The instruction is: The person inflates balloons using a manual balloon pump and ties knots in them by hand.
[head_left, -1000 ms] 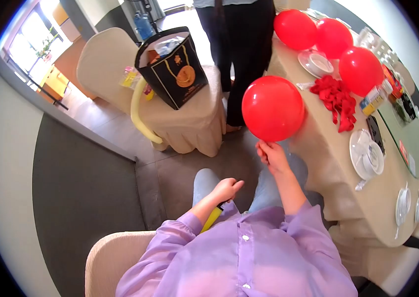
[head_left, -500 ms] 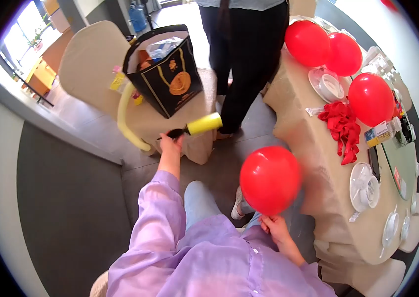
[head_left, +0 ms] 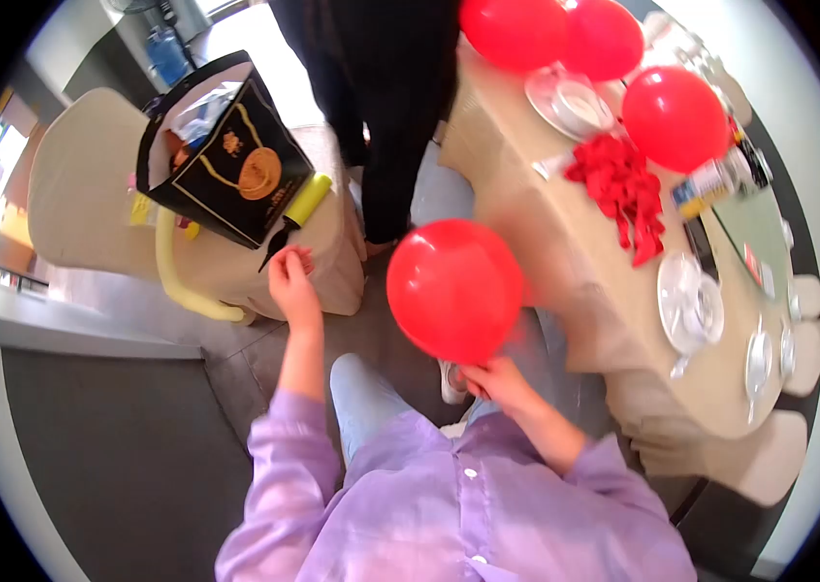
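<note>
A round red balloon (head_left: 455, 289) is held at its neck by my right hand (head_left: 495, 381), whose fingers are pinched together. My left hand (head_left: 290, 272) is raised beside the cloth-covered chair, just below a yellow and black pump (head_left: 307, 202). The pump lies on the chair seat against the black gift bag (head_left: 235, 165). My left fingers are blurred, and whether they touch the pump's black end is not clear. A long pale yellow balloon (head_left: 177, 276) curves over the seat's edge.
On the cloth-covered table (head_left: 526, 165) at the right are several red balloons (head_left: 675, 118), a pile of limp red balloons (head_left: 618, 189), a bottle (head_left: 706, 189) and wrapped dishes (head_left: 689, 303). A person in dark trousers (head_left: 376, 97) stands between chair and table.
My left hand has carried the pump from near my lap to the chair, where it now lies by the bag. The held red balloon has shifted lower, and the view has turned.
</note>
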`<state>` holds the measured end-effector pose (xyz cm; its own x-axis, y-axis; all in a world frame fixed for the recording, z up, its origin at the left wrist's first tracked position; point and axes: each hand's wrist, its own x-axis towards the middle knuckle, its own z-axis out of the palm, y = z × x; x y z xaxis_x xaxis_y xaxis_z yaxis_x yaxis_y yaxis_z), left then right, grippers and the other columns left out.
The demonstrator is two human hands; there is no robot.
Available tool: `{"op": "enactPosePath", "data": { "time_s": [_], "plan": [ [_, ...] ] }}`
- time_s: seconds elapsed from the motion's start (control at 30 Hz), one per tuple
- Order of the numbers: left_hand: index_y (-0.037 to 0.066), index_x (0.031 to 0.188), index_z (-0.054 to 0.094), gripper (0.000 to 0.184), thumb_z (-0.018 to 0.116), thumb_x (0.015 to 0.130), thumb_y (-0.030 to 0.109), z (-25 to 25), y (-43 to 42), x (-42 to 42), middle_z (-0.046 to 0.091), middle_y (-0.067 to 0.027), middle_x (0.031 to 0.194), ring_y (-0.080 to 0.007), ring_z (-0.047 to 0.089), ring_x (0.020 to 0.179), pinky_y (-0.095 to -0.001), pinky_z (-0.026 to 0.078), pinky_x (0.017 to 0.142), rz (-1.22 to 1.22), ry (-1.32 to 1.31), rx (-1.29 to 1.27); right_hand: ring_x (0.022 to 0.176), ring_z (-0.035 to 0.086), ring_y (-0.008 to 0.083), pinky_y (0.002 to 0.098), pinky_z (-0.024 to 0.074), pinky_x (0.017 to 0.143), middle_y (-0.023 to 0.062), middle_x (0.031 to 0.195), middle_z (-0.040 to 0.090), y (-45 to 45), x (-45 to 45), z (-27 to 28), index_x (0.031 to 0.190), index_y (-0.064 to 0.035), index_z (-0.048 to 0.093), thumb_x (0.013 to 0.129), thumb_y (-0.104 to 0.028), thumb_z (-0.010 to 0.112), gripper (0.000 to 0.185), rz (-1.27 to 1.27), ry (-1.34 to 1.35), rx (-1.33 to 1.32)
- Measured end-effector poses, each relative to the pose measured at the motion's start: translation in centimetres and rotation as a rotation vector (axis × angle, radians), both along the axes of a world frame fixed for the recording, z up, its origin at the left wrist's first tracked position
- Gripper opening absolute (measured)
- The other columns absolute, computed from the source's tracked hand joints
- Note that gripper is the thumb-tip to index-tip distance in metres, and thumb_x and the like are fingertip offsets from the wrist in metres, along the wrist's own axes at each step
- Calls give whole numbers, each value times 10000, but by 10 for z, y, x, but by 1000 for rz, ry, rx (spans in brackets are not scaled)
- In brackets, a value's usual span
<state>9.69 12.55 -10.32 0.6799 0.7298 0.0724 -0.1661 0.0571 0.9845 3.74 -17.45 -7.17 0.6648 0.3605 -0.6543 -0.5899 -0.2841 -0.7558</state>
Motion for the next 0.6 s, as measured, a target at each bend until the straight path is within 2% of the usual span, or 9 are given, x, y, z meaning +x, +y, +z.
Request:
{"op": "enactPosePath", "data": {
  "time_s": [0.03, 0.07, 0.13, 0.17, 0.23, 0.4, 0.5, 0.53, 0.6],
  "plan": [
    [1, 892, 522, 183, 380, 889, 116, 48, -38, -23, 594, -92, 844, -136, 532, 723, -273, 443, 626, -63, -142, 332, 422, 386, 65, 208, 288, 404, -17, 504, 450, 6, 7, -10, 760, -23, 571, 834, -219, 514, 217, 50, 0, -7],
    [3, 867, 526, 173, 372, 887, 80, 89, -76, -49, 583, -85, 846, -119, 519, 711, -261, 432, 645, -222, -169, 434, 422, 386, 65, 208, 288, 404, -17, 504, 450, 12, 7, -20, 760, -23, 571, 834, -219, 514, 217, 31, 4, 7],
    [-1, 950, 537, 170, 483, 814, 85, 106, -124, -83, 579, -121, 921, -233, 554, 816, -304, 426, 763, -728, -262, 678, 447, 412, 68, 218, 309, 404, -7, 540, 485, 24, 12, -30, 729, -39, 585, 822, -197, 531, 191, 197, -179, 27],
    [5, 1041, 514, 309, 542, 771, 153, 105, -146, -89, 555, -147, 1003, -297, 522, 951, -369, 401, 843, -900, -330, 908, 451, 419, 70, 221, 318, 412, -3, 545, 492, 26, 10, -27, 737, -36, 587, 819, -192, 529, 185, 272, -283, 50],
    [11, 1099, 479, 387, 541, 772, 208, 80, -169, -99, 525, -165, 1065, -316, 477, 1029, -419, 354, 901, -1074, -157, 1034, 460, 434, 74, 228, 337, 428, 6, 555, 507, 25, -3, -13, 754, -29, 592, 812, -182, 525, 177, 325, -320, 111],
    [2, 1072, 497, 346, 495, 817, 236, 70, -169, -117, 548, -193, 986, -326, 486, 984, -386, 381, 847, -1247, 105, 810, 482, 471, 84, 244, 384, 467, 27, 580, 543, -13, -36, 20, 795, -11, 605, 794, -156, 516, 170, 315, -49, 264],
    [6, 967, 547, 270, 479, 841, 235, 69, -174, -123, 573, -167, 908, -318, 500, 911, -363, 409, 788, -1442, 111, 740, 529, 542, 158, 292, 425, 516, 65, 621, 577, -47, -43, 27, 851, -17, 594, 789, -168, 525, 177, 707, -346, 132],
    [12, 956, 545, 241, 470, 845, 213, 75, -178, -126, 574, -155, 889, -312, 500, 877, -368, 408, 776, -1453, 83, 757, 529, 542, 158, 292, 425, 516, 65, 621, 577, -55, -46, 34, 851, -17, 594, 789, -168, 525, 177, 697, -355, 138],
    [15, 960, 545, 236, 469, 845, 205, 78, -180, -126, 574, -154, 882, -306, 500, 880, -365, 408, 779, -1499, 110, 760, 610, 574, 252, 337, 441, 557, 86, 650, 582, -69, -52, 55, 795, -44, 573, 780, -207, 553, 165, 764, -839, -111]
  ]
}}
